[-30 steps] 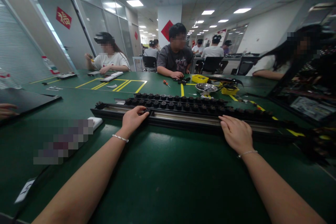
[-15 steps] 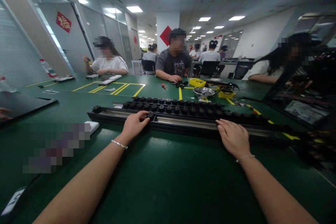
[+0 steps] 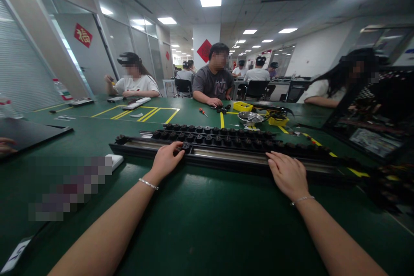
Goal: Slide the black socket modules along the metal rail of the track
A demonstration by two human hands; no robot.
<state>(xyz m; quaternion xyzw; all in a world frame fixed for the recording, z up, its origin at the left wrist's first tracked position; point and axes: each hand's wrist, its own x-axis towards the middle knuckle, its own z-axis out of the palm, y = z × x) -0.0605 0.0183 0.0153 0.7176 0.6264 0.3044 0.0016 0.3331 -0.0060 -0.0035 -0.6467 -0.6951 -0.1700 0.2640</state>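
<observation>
A long black channel rail with a pale metallic inside lies across the green table in front of me. My left hand has its thumb and fingers closed around a small round black socket seated in the rail's left half. Toward the right, my right hand lies over the rail's near edge with its fingers stretched out; it holds nothing that shows. Just behind, rows of similar black sockets sit along other rails. Another such piece is at the rail's left end.
Across the table are an orange screwdriver, a metal bowl and yellow bins. A white power strip lies at left, partly blurred out. Co-workers sit around; a dark open frame stands at right.
The camera view has tilted slightly, so the scene sits a little lower in the picture. Both hands keep their places on the rail, the left still at the round socket.
</observation>
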